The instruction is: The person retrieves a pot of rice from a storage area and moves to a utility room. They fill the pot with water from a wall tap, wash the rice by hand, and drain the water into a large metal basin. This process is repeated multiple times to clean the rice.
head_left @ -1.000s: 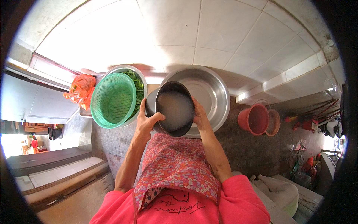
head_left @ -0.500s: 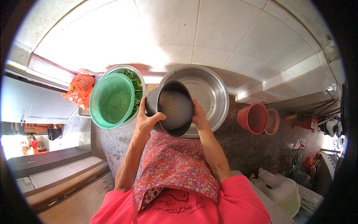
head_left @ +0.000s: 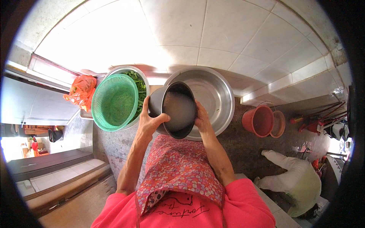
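Between my two hands is a deep dark pot [head_left: 156, 101] with cloudy greyish liquid [head_left: 179, 111] inside, its mouth tilted to the right. My left hand [head_left: 147, 121] grips the pot's left side, thumb over the rim and fingers against the outer wall. On the opposite side, my right hand [head_left: 202, 117] is closed around the wall, its fingertips partly hidden. A wide metal basin [head_left: 224, 100] lies behind and to the right of the pot, which covers part of it. Whatever sits under the cloudy liquid cannot be made out.
To the left, a green plastic colander [head_left: 114, 102] rests over a metal bowl holding leafy greens [head_left: 140, 83]. Beside it is an orange plastic bag [head_left: 81, 91]. Red buckets [head_left: 258, 121] stand at right. Another person [head_left: 294, 176] in pale clothes is at lower right.
The other person at lower right has moved further right, with an outstretched pale limb now showing. My hands and the pot have hardly moved.
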